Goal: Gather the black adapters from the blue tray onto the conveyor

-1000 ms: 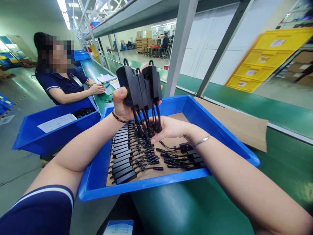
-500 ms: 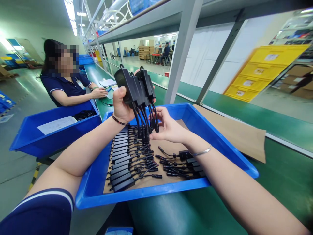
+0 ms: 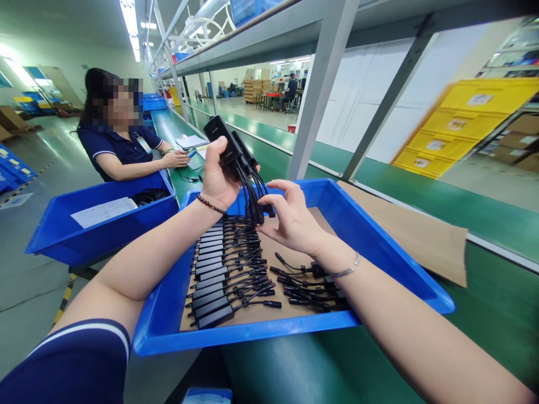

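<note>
My left hand is closed around a bunch of black adapters, small boxes with short cables, held above a blue bin. The cables hang down toward the right, their plug ends bunched together. My right hand is beside those plug ends, thumb and forefinger apart with cable ends between them; whether the fingertips touch is unclear. Below, a row of similar adapters lies on brown cardboard in the bin's left part. More adapters lie at the right, partly hidden by my right forearm.
A co-worker sits at the left by the green bench. Another blue bin holds paper and black cables. A grey shelf post rises behind my bin. A cardboard sheet lies at the right, with yellow crates beyond.
The bunch of adapters has come down slightly and tilted in my left hand, its cables slanting to the right. My right hand's fingers have shifted at the plug ends. The view has turned slightly left.
</note>
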`<state>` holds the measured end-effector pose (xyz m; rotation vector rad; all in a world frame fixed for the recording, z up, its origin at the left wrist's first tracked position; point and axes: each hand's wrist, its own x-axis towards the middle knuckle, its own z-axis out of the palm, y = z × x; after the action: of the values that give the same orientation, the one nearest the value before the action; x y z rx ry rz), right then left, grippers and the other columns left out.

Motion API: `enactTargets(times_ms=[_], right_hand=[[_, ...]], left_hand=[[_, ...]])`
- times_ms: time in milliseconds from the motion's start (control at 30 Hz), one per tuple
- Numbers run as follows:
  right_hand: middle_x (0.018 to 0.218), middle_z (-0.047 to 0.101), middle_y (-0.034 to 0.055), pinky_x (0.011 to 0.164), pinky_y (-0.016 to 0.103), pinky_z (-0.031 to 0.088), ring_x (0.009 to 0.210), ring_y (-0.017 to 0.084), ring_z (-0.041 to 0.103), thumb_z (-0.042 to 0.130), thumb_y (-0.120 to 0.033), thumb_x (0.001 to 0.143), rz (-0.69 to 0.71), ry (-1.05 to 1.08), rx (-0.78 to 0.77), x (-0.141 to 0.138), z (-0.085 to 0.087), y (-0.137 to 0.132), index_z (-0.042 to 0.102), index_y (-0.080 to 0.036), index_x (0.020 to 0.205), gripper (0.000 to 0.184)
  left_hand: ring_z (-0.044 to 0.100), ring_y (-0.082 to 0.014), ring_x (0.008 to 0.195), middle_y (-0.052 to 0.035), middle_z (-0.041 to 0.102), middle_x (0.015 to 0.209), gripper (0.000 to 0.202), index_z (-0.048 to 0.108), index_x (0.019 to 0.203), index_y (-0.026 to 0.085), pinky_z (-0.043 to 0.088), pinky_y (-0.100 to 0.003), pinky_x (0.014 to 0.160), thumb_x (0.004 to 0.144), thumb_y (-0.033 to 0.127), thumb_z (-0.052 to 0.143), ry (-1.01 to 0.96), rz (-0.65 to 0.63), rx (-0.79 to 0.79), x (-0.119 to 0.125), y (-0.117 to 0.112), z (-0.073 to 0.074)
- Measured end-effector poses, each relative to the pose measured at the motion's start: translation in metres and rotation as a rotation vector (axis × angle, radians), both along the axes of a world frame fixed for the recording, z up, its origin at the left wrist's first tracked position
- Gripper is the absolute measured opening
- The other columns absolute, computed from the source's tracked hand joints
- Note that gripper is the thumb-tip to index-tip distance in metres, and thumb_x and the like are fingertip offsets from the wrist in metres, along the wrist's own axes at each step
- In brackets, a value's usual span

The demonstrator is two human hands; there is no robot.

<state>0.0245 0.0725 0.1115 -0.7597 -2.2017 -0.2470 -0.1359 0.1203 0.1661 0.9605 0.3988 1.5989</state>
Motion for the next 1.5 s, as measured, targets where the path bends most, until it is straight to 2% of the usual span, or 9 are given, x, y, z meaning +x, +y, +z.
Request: enactTargets(times_ms=[100, 200, 400, 567, 800, 900, 1267, 1367, 1500], right_hand=[[0.113, 0.038, 0.0092, 0.090, 0.045, 0.030, 0.109, 0.025, 0.036, 0.061, -0.030, 0.072, 0.028, 0.047, 0.083, -0.001, -0.004, 0.001, 0.045, -0.022, 0.103, 0.036], [0.107, 0.046, 0.0066, 0.087, 0.042, 0.030, 0.104, 0.023, 0.041, 0.058, -0.029, 0.076, 0.050, 0.045, 0.158, -0.002, -0.004, 0.000, 0.045, -0.023, 0.102, 0.030], [0.104, 0.054, 0.0056, 0.083, 0.038, 0.030, 0.097, 0.020, 0.046, 0.054, -0.029, 0.078, 0.075, -0.042, 0.166, -0.002, 0.001, -0.002, 0.043, -0.021, 0.110, 0.035], [0.102, 0.055, 0.0037, 0.082, 0.037, 0.031, 0.095, 0.020, 0.046, 0.052, -0.021, 0.078, 0.077, -0.081, 0.209, 0.000, 0.001, -0.002, 0.048, -0.024, 0.104, 0.026], [0.100, 0.053, 0.0067, 0.080, 0.037, 0.033, 0.092, 0.021, 0.046, 0.054, -0.023, 0.076, 0.051, 0.023, 0.033, -0.003, 0.001, -0.002, 0.049, -0.019, 0.091, 0.016], [0.103, 0.051, 0.0073, 0.080, 0.037, 0.034, 0.094, 0.022, 0.045, 0.055, -0.022, 0.075, 0.037, 0.026, 0.035, -0.003, 0.001, -0.001, 0.051, -0.020, 0.090, 0.015], [0.089, 0.054, 0.0056, 0.074, 0.035, 0.032, 0.083, 0.020, 0.044, 0.053, -0.020, 0.076, 0.044, -0.128, 0.013, 0.001, 0.001, 0.001, 0.051, -0.018, 0.084, 0.009], [0.092, 0.055, 0.0058, 0.075, 0.034, 0.034, 0.084, 0.019, 0.045, 0.051, -0.015, 0.076, 0.100, -0.089, -0.073, -0.001, 0.000, 0.000, 0.050, -0.017, 0.086, 0.011], [0.090, 0.056, 0.0043, 0.074, 0.030, 0.039, 0.081, 0.016, 0.048, 0.053, -0.017, 0.077, 0.210, 0.064, -0.286, -0.006, -0.001, -0.003, 0.050, -0.018, 0.093, 0.017]], left_hand=[[0.058, -0.0196, 0.079, -0.0022, 0.057, 0.071, 0.030, 0.056, 0.075, 0.018, 0.049, -0.034, 0.072, 0.071, 0.048, 0.048, -0.044, -0.054, -0.005, -0.001, 0.000, 0.001], [0.058, -0.0189, 0.079, -0.0016, 0.056, 0.069, 0.029, 0.054, 0.073, 0.019, 0.049, -0.034, 0.072, 0.071, 0.047, 0.049, -0.061, -0.053, -0.031, -0.002, 0.000, 0.002], [0.058, -0.0175, 0.075, -0.0026, 0.057, 0.074, 0.035, 0.054, 0.080, 0.017, 0.049, -0.034, 0.071, 0.071, 0.051, 0.047, -0.036, -0.089, -0.029, -0.003, 0.002, 0.000], [0.058, -0.0188, 0.075, -0.0042, 0.059, 0.078, 0.033, 0.056, 0.076, 0.019, 0.049, -0.035, 0.070, 0.071, 0.051, 0.046, -0.028, -0.078, -0.025, -0.006, 0.004, 0.001], [0.057, -0.0194, 0.076, -0.0039, 0.059, 0.072, 0.030, 0.056, 0.074, 0.022, 0.049, -0.034, 0.068, 0.072, 0.049, 0.046, -0.004, -0.015, -0.023, -0.007, 0.003, 0.003], [0.058, -0.0185, 0.073, -0.0029, 0.058, 0.072, 0.029, 0.056, 0.074, 0.022, 0.049, -0.033, 0.066, 0.072, 0.049, 0.045, 0.006, -0.001, -0.022, -0.007, 0.004, 0.003], [0.058, -0.0174, 0.076, -0.0013, 0.060, 0.073, 0.026, 0.056, 0.079, 0.022, 0.049, -0.027, 0.061, 0.070, 0.046, 0.050, 0.043, 0.050, 0.001, -0.004, 0.008, -0.002], [0.058, -0.0165, 0.074, -0.0013, 0.059, 0.073, 0.027, 0.055, 0.081, 0.021, 0.048, -0.027, 0.062, 0.070, 0.045, 0.050, 0.048, 0.061, 0.054, -0.005, 0.011, -0.003], [0.057, -0.0137, 0.067, 0.0000, 0.058, 0.071, 0.027, 0.054, 0.084, 0.022, 0.047, -0.027, 0.062, 0.068, 0.044, 0.054, 0.040, 0.105, 0.069, -0.007, 0.017, -0.006]])
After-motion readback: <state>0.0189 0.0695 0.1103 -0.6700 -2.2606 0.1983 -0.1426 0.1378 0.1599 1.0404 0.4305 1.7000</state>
